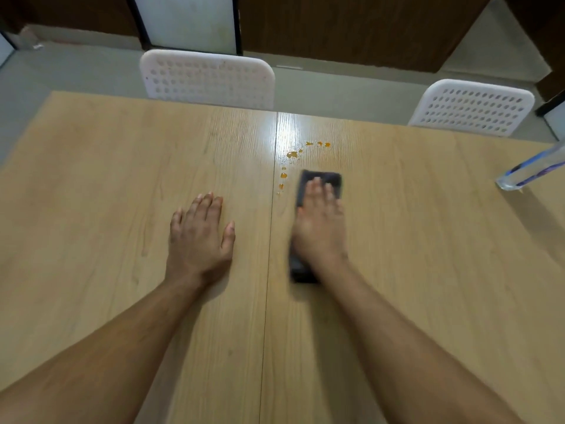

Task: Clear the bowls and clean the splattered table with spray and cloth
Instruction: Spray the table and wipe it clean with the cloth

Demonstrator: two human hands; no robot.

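Table (122,179) first: pale wood grain, filling nearly the whole view, with a thin seam (270,240) running from the far edge toward the near edge down the middle. Two white perforated chairs sit past the far edge, one (208,79) near the middle, the other (474,107) toward the far right corner. Both bare forearms reach in from the near edge. Left hand (198,237) lies flat on the wood just left of the seam, fingers straight and spread, holding nothing. Right hand (319,228) presses flat on a dark folded cloth (324,179) just right of the seam, fingers extended, not curled round it; hand and cloth look blurred. The cloth's far end pokes out beyond the fingertips, its near end shows under the wrist. At the right edge stands a clear spray bottle (532,169), only partly in view. Smallest of all, orange splatter drops (292,154) curve along the seam, just beyond and left of the cloth, on a glossy patch.
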